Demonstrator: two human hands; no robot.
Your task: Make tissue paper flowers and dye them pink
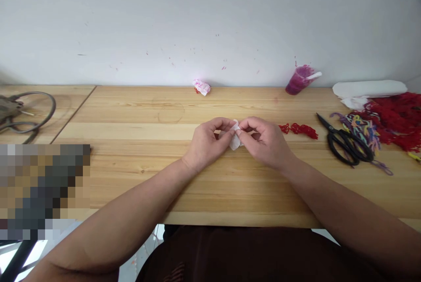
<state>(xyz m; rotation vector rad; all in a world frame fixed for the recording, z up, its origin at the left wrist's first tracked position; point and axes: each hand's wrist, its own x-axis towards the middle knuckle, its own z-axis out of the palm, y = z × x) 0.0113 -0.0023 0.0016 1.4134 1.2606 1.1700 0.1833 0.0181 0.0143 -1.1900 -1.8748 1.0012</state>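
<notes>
My left hand [208, 141] and my right hand [265, 139] meet over the middle of the wooden table [138, 172]. Both pinch a small piece of white paper or tissue [234, 141] between fingers and thumbs, just above the tabletop. The fingers of each hand are curled closed around it. A short strand of red yarn [298, 129] lies on the table just right of my right hand.
Black scissors [347, 145] lie at the right, beside multicoloured yarn scraps [360, 126] and a red yarn heap [399, 117]. A purple-stained cup [297, 81] and a crumpled pink-stained paper [201, 87] sit by the wall. White folded cloth [370, 89] far right; grey cable [29, 111] far left.
</notes>
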